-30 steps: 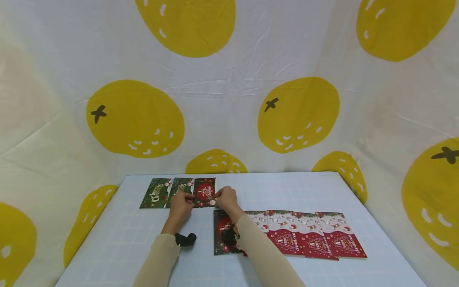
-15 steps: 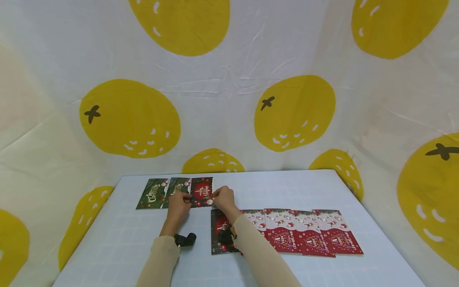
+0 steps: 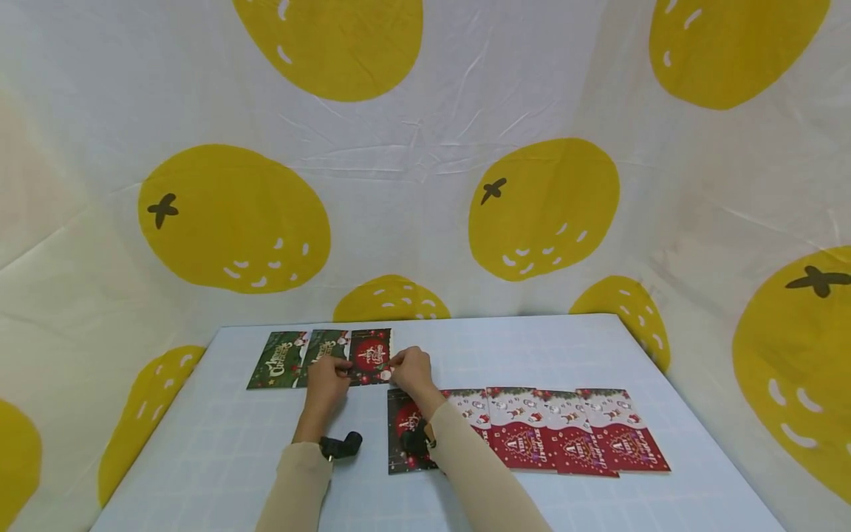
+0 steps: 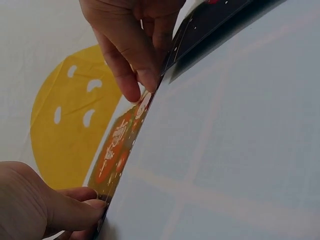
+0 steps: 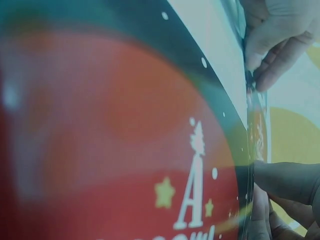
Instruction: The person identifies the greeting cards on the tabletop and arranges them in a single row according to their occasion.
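Note:
A dark Christmas card with a red circle [image 3: 371, 353] lies flat at the right end of the back row. My left hand [image 3: 327, 380] pinches its near left corner between thumb and fingers. At the near right corner, my right hand [image 3: 414, 372] pinches the card too. In the left wrist view my left hand [image 4: 45, 205] is at the lower left and my right hand [image 4: 132, 37] at the top, the card's edge stretched between them. Left of this card lie two green Christmas cards [image 3: 279, 360], the nearer one partly hidden by my left hand.
Below my right wrist lies another dark card with a red circle [image 3: 404, 410], partly covered by the sleeve. Several red-and-white Christmas cards [image 3: 521, 436] overlap in a row to its right. A fruit-print cloth [image 3: 425, 222] hangs behind the pale blue table [image 3: 219, 458].
The head view has turned slightly, so the whole scene sits a little further left. Both hands keep their grip on the dark card, with no clear movement against the table.

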The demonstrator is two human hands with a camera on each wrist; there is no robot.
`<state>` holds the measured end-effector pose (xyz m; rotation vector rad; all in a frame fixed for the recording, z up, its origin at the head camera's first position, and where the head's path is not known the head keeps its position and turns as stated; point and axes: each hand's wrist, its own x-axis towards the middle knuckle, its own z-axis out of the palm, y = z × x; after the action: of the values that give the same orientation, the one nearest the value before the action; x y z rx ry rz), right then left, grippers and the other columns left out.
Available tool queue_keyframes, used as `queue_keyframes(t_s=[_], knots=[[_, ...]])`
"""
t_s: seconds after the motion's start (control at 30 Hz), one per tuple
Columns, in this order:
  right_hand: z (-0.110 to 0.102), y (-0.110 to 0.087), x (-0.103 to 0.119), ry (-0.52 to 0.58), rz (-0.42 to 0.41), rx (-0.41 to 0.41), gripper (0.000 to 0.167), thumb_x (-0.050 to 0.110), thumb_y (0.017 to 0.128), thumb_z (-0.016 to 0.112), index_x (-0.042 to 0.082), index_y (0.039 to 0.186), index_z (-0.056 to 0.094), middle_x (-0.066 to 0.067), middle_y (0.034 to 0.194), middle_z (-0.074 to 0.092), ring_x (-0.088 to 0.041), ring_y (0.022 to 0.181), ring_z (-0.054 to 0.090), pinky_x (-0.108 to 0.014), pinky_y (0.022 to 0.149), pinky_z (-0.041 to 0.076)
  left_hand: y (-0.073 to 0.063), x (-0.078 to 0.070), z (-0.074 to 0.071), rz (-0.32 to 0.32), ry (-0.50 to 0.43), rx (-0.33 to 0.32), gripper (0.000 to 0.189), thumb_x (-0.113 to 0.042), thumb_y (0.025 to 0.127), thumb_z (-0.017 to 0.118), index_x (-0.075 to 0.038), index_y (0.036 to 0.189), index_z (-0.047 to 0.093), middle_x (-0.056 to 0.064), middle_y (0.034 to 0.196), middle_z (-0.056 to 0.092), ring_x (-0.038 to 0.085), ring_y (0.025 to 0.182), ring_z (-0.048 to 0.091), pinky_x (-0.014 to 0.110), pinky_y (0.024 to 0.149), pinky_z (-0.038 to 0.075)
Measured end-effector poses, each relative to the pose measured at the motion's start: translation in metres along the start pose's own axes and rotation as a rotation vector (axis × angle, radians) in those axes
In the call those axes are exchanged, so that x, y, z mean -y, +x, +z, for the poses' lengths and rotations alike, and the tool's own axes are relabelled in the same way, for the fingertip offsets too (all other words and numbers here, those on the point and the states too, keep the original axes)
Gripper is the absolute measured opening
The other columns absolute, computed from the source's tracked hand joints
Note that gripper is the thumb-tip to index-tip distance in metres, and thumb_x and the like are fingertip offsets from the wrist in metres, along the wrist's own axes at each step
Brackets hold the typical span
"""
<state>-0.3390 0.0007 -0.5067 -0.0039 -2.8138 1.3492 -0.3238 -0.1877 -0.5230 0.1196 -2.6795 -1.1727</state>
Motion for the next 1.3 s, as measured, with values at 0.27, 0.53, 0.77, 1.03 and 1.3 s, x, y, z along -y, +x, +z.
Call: queue_keyframes(t_s=[0.27,0.53,0.77,1.03,1.3], knots=[[-0.001,-0.003,0.002,0.018,0.017,0.011,0.023,-0.004,0.074,0.087,0.003,0.095,0.083,-0.006,0.089,0.075,-0.018,0.083,0.061,-0.033,0.077,0.056,-0.003,-0.002,-0.004,-0.009,-0.005,0.033,0.027,0.014,0.08,0.069,0.008,0.104,0.078,0.017,0.089,0.067,0.027,0.081,0.062,0.044,0.072,0.053],[-0.002,-0.004,0.005,0.038,0.008,0.016,0.024,-0.005,0.073,0.09,0.003,0.094,0.082,-0.003,0.082,0.071,-0.016,0.078,0.059,-0.031,0.071,0.054,-0.007,-0.003,-0.005,-0.019,-0.015,0.036,0.029,0.013,0.082,0.071,0.011,0.11,0.076,0.018,0.093,0.063,0.03,0.086,0.059,0.048,0.077,0.051],[-0.003,-0.003,0.004,0.055,0.011,0.019,0.022,-0.005,0.074,0.089,0.003,0.094,0.082,-0.002,0.079,0.069,-0.015,0.074,0.056,-0.028,0.066,0.052,-0.009,-0.005,-0.004,0.011,-0.002,0.016,0.027,0.013,0.082,0.071,0.011,0.108,0.076,0.018,0.094,0.063,0.03,0.086,0.059,0.048,0.077,0.051],[-0.005,-0.002,0.001,0.06,0.012,0.031,0.024,-0.005,0.073,0.09,0.003,0.094,0.082,-0.003,0.082,0.07,-0.016,0.077,0.056,-0.03,0.069,0.052,-0.009,-0.004,-0.001,0.085,0.042,-0.015,0.023,0.013,0.08,0.072,0.012,0.102,0.077,0.017,0.088,0.063,0.029,0.08,0.057,0.045,0.071,0.049],[-0.01,-0.005,-0.004,0.188,0.044,0.099,0.025,-0.003,0.079,0.087,0.002,0.103,0.08,-0.004,0.088,0.069,-0.017,0.081,0.059,-0.033,0.071,0.054,-0.007,-0.006,-0.002,0.079,0.051,0.005,0.022,0.011,0.082,0.072,0.012,0.104,0.076,0.02,0.092,0.069,0.029,0.08,0.06,0.046,0.07,0.051]])
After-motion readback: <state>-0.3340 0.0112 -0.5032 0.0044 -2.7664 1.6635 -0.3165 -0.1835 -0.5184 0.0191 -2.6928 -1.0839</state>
